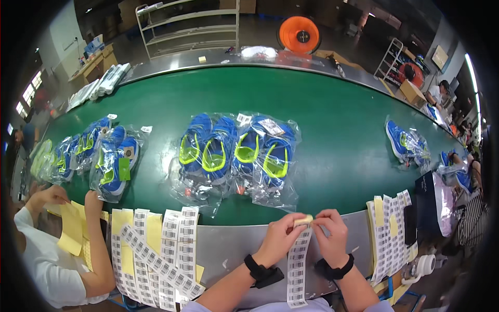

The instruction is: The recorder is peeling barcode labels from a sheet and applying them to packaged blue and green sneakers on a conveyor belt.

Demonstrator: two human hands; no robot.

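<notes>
A flat barcode-label strip is hanging from the left hand, pinching its curled top; the right hand is bunching fingertips alongside, grip unclear; beyond, crinkled clear plastic is covering blue sneakers.

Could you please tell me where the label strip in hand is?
In the head view, the label strip runs down right of centre, from the left hand and right hand towards the bottom edge.

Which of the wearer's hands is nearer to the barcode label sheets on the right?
Right. The right hand is left of the label sheets, with a gap between them; the left hand is farther left, on the right hand's far side.
</notes>
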